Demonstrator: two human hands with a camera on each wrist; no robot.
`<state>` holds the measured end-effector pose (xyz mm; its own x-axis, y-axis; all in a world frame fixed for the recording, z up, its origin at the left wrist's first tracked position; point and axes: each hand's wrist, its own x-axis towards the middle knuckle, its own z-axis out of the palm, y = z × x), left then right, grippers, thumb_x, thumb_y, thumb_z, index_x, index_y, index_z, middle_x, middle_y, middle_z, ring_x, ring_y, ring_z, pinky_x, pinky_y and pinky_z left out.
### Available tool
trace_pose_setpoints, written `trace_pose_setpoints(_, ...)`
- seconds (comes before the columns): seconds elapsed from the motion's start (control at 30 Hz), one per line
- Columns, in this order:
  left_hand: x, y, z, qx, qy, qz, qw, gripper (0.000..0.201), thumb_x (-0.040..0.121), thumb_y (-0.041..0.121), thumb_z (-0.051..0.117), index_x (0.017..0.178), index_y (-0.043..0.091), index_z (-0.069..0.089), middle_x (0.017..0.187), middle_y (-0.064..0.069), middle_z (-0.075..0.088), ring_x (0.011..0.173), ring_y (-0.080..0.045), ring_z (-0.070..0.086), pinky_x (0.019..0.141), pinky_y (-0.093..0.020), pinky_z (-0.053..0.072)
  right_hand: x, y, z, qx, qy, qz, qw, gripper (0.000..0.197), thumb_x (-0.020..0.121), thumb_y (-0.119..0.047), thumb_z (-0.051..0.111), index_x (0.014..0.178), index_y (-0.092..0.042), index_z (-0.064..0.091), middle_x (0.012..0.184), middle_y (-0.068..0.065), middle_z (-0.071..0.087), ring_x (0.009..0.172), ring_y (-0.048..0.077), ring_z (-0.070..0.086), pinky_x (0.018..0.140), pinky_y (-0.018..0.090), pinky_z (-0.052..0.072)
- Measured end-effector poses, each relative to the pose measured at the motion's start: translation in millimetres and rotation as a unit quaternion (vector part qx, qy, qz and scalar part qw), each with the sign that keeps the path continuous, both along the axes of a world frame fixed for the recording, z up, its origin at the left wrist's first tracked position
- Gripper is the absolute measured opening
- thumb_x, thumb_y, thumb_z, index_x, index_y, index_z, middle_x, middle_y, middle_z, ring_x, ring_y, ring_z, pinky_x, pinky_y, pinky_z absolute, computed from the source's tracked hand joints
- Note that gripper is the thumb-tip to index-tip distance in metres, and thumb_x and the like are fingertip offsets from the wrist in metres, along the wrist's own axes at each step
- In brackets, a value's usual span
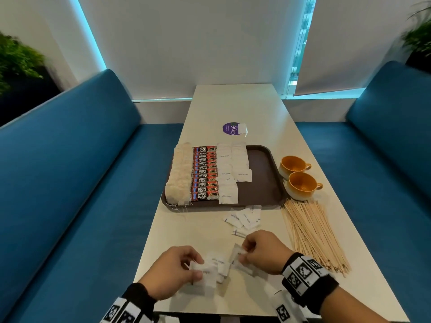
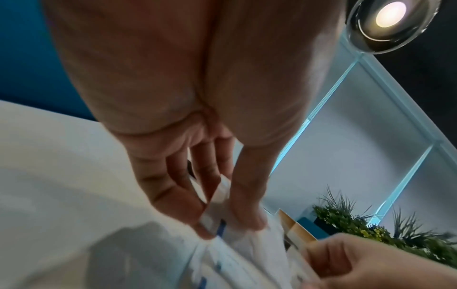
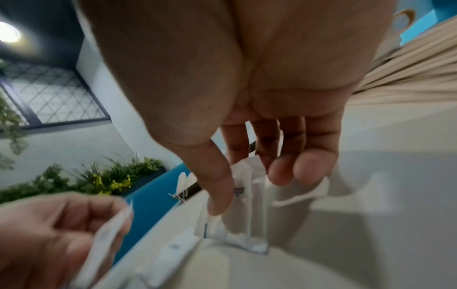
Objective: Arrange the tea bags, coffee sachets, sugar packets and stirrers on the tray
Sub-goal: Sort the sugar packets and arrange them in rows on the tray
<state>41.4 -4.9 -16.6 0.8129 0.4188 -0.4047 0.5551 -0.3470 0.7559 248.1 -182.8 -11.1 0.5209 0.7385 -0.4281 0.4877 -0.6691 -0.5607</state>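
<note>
Sugar packets in hand (image 1: 206, 272): a small white bunch at the near end of the table (image 1: 261, 108), held between both hands just above the surface. Left hand (image 1: 173, 271) pinches a fanned few between thumb and curled fingers; left wrist view confirms the packets clamped between thumb and fingertips (image 2: 197, 221). Right hand (image 1: 263, 251) pinches one packet (image 1: 236, 255) standing on edge, thumb on one face and fingers on the other; right wrist view shows the same pinch (image 3: 247, 193), blurred. The two hands are close together, nearly touching at the packets.

Loose sugar packets (image 1: 243, 217) lie scattered on the table between the hands and the tray, one more (image 1: 238, 233) just beyond the right hand.

Brown tray (image 1: 263, 180) sits mid-table. From its left: a column of tea bags (image 1: 178, 173), strings hanging over the near rim; a column of red-and-black coffee sachets (image 1: 204, 174); then two columns of white sugar packets (image 1: 229, 173), the right one shorter. Right part of the tray is bare.

Wooden stirrers (image 1: 312, 231) lie in a loose fan on the table, right of the hands, near the tray's near right corner. Two orange-lined cups (image 1: 298, 176) stand beside the tray's right edge. Purple round sticker (image 1: 231, 129) beyond the tray. Blue benches (image 1: 81, 173) flank the table.
</note>
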Motion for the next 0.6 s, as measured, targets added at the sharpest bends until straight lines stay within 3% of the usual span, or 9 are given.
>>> trace_pose_setpoints(0.13, -5.2, -11.7, -10.1, 0.021, 0.031, -0.003, 0.999, 0.032, 0.073, 0.015, 0.082, 0.096, 0.032, 0.068, 0.084, -0.002, 0.072, 0.067, -0.006, 0.064, 0.066, -0.023, 0.054, -24.6, 25.6, 8.5, 0.005, 0.044, 0.049, 0.998, 0.02, 0.081, -0.036, 0.082, 0.089, -0.02, 0.072, 0.1, 0.002, 0.072, 0.084, 0.011, 0.062, 0.067, 0.018, 0.046)
trace_pose_setpoints(0.27, 3.4, -21.8, -13.3, 0.054, 0.044, 0.029, 0.997, 0.05, 0.067, 0.014, 0.08, 0.107, 0.034, 0.056, 0.087, -0.001, 0.068, 0.071, -0.011, 0.064, 0.062, -0.02, 0.051, -45.2, 40.1, -1.2, -0.01, -0.051, 0.079, 0.995, 0.049, 0.076, -0.035, 0.083, 0.119, -0.025, 0.061, 0.118, 0.001, 0.051, 0.107, 0.02, 0.057, 0.09, 0.032, 0.052)
trace_pose_setpoints(0.33, 6.4, -24.2, -14.4, 0.058, 0.044, 0.038, 0.997, 0.056, 0.068, 0.013, 0.079, 0.112, 0.033, 0.052, 0.088, 0.001, 0.067, 0.074, -0.012, 0.064, 0.064, -0.021, 0.052, -47.4, 42.6, -6.4, -0.009, -0.055, 0.071, 0.996, 0.065, 0.076, -0.032, 0.083, 0.132, -0.024, 0.052, 0.125, 0.002, 0.052, 0.114, 0.021, 0.056, 0.093, 0.032, 0.051)
trace_pose_setpoints(0.4, 8.3, -25.1, -14.6, 0.059, 0.044, 0.038, 0.997, 0.061, 0.07, 0.011, 0.08, 0.118, 0.033, 0.049, 0.089, 0.002, 0.066, 0.077, -0.011, 0.064, 0.065, -0.019, 0.052, -46.4, 43.5, -8.0, -0.02, -0.052, 0.064, 0.996, 0.07, 0.075, -0.032, 0.084, 0.136, -0.022, 0.051, 0.126, 0.003, 0.057, 0.115, 0.021, 0.057, 0.09, 0.028, 0.048)
trace_pose_setpoints(0.53, 8.9, -25.9, -15.1, 0.048, 0.03, 0.043, 0.997, 0.066, 0.07, 0.008, 0.079, 0.123, 0.034, 0.049, 0.089, 0.002, 0.065, 0.077, -0.011, 0.064, 0.064, -0.016, 0.05, -43.2, 40.6, -6.3, -0.024, -0.045, 0.055, 0.997, 0.038, 0.072, -0.029, 0.086, 0.105, -0.017, 0.069, 0.098, -0.002, 0.066, 0.089, 0.016, 0.06, 0.074, 0.025, 0.05)
trace_pose_setpoints(0.6, 8.3, -24.4, -14.3, 0.049, 0.03, 0.046, 0.997, 0.06, 0.071, 0.008, 0.081, 0.117, 0.034, 0.054, 0.089, 0.001, 0.066, 0.077, -0.011, 0.063, 0.067, -0.019, 0.053, -41.2, 36.2, -8.2, 0.008, -0.037, 0.032, 0.999, 0.025, 0.073, -0.025, 0.085, 0.088, -0.023, 0.066, 0.085, -0.009, 0.06, 0.075, 0.007, 0.055, 0.061, 0.016, 0.045)
